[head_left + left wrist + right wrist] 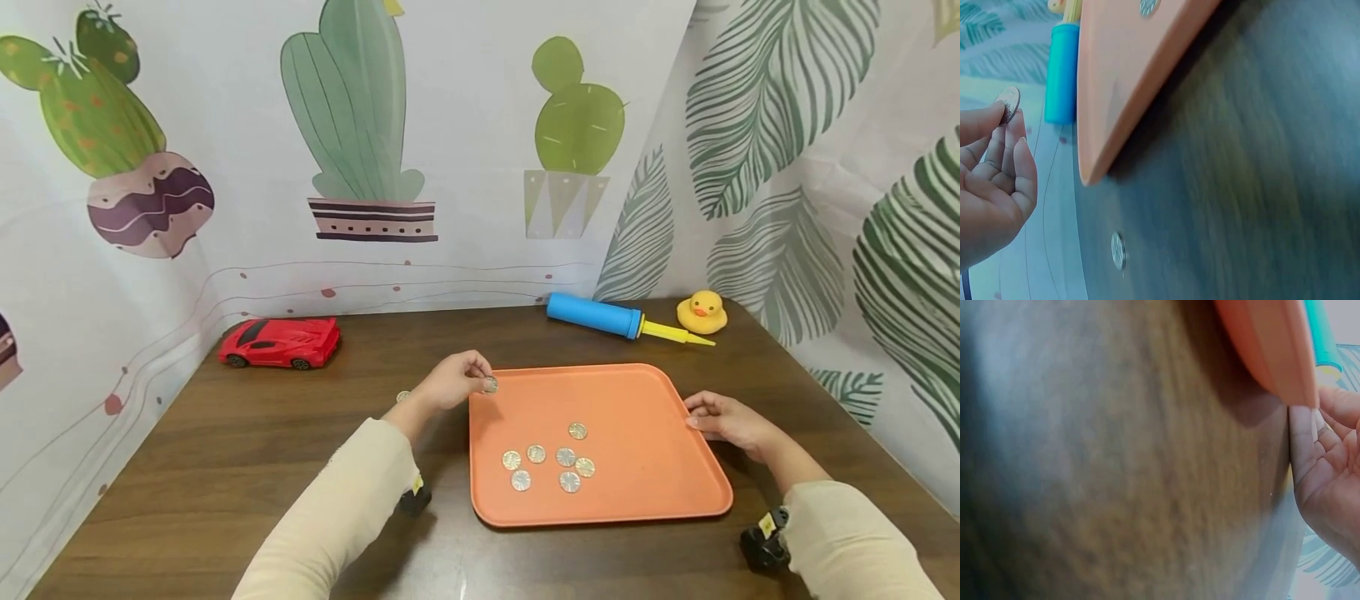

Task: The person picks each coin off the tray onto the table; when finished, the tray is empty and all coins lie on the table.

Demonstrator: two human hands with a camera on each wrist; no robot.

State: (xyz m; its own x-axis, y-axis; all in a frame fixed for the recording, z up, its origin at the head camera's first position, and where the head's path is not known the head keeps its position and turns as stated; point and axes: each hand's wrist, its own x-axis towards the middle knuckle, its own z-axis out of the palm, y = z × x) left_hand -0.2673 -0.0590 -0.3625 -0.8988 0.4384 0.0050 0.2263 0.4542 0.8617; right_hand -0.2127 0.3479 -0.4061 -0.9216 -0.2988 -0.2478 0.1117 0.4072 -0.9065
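My left hand (456,382) pinches a coin (490,385) between thumb and fingertips over the far left corner of an orange tray (622,417). In the left wrist view the pinched coin (1010,105) stands on edge, and the other fingers curl loosely below it. Several gold and silver coins (566,457) lie flat in the tray's near left half. One more coin (403,396) is on the table left of the tray, beside my left wrist. At the tray's right side my right hand (731,423) grips the rim, thumb on top and fingers beneath.
A red toy car (281,342) stands at the table's back left. Behind the tray lie a blue hand pump (600,315) with a yellow nozzle and a yellow rubber duck (702,312). A printed cloth (480,167) hangs along the back edge.
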